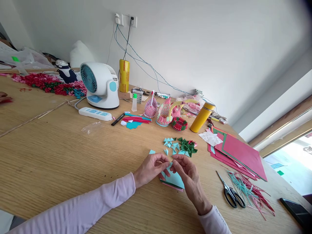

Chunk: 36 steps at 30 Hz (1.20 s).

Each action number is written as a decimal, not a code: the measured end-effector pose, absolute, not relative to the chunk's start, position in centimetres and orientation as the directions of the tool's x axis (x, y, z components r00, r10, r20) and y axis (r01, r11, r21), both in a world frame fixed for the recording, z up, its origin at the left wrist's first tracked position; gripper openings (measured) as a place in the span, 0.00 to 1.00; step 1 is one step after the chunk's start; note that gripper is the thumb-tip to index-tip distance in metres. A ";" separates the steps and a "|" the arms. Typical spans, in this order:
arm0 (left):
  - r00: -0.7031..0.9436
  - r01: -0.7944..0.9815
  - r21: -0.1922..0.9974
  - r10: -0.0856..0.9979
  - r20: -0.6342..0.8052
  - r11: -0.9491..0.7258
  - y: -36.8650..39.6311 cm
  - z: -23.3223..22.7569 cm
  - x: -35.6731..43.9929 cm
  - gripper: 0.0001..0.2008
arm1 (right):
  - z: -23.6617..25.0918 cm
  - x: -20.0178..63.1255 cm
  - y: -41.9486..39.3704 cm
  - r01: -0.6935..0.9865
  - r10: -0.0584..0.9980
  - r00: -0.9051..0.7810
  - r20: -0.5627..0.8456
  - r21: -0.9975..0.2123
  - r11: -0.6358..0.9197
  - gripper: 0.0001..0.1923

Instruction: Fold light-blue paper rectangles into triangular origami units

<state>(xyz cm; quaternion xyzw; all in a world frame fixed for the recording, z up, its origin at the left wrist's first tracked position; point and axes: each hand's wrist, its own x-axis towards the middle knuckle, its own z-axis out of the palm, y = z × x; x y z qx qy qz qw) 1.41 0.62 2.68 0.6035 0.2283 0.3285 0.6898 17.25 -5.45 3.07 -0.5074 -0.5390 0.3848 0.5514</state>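
Note:
Between the fingertips of my left hand and my right hand is a small piece of light blue paper. Both hands are closed in a pinch on it. Below them lies a small stack of paper sheets, light blue on top with green and pink edges showing under it. Just beyond my fingers are several folded light blue paper triangles and a pile of dark green paper triangles. A light blue paper slip lies partly behind my left hand.
Scissors, shredded paper strips and large coloured sheets lie to the right, with a phone near the edge. Farther back stand a yellow bottle, folded-paper swans, a power strip and a fan. Another person's hand shows at far left.

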 end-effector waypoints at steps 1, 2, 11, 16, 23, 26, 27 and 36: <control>0.681 -0.173 0.984 0.727 0.084 0.049 0.6 2.7 1.4 0.16 | 3.0 17.3 -5.4 0.131 0.971 0.125 0.204 -0.973 0.188 0.13; 0.682 -0.169 0.985 0.726 0.083 0.046 0.6 2.8 1.4 0.16 | 2.9 17.3 -5.4 0.133 0.971 0.127 0.205 -0.973 0.188 0.13; 0.679 -0.143 0.980 0.734 -0.002 0.135 0.6 2.9 1.3 0.16 | 2.7 17.0 -5.1 0.160 0.962 0.141 0.233 -0.964 0.210 0.12; 0.663 -0.156 0.983 0.748 0.032 0.096 0.6 2.8 1.4 0.17 | 2.7 16.9 -5.1 0.128 0.967 0.125 0.222 -0.970 0.207 0.12; 0.672 -0.185 0.981 0.736 0.078 0.065 0.7 2.0 1.6 0.17 | 2.0 17.2 -4.8 0.102 0.962 0.140 0.235 -0.970 0.222 0.13; 0.667 -0.199 0.977 0.741 0.075 0.080 0.6 1.8 1.6 0.16 | 2.1 17.1 -4.8 0.069 0.963 0.149 0.225 -0.974 0.217 0.13; 0.665 -0.207 0.974 0.743 0.073 0.090 0.6 1.7 1.6 0.16 | 2.2 17.1 -4.8 0.057 0.964 0.152 0.220 -0.975 0.213 0.14; 0.652 -0.249 0.953 0.757 0.032 0.174 0.6 2.5 1.6 0.20 | 2.9 17.4 -5.3 0.101 0.968 0.098 0.230 -0.970 0.220 0.11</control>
